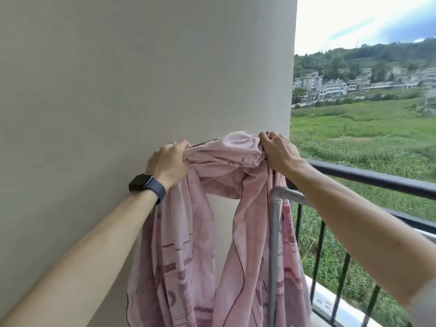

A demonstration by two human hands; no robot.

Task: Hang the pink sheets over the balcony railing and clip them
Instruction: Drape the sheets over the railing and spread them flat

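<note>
Balcony corner bounded by plain grey wall [141, 67]; green field [365, 128] seen beyond black railing [377, 179]. Pink sheet [224, 156] held bunched in air before wall, above grey pipe rack [274, 223]. Sheet gripped by left hand [168, 161] and right hand [278, 151], fingers curled into cloth. Black watch [144, 185] worn on left wrist. Loose folds draped downward, partly against rack.

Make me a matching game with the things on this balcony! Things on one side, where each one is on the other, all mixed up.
Things:
1. pink patterned cloth sheet
2. black smart wristwatch
3. black metal balcony railing
4. grey metal pipe post

Places:
A. strapped just behind the left hand
B. running along the right, before the green field
C. gripped, bunched, by the left hand and right hand
D. standing upright among the hanging folds

Pairs: 1-C, 2-A, 3-B, 4-D.
</note>
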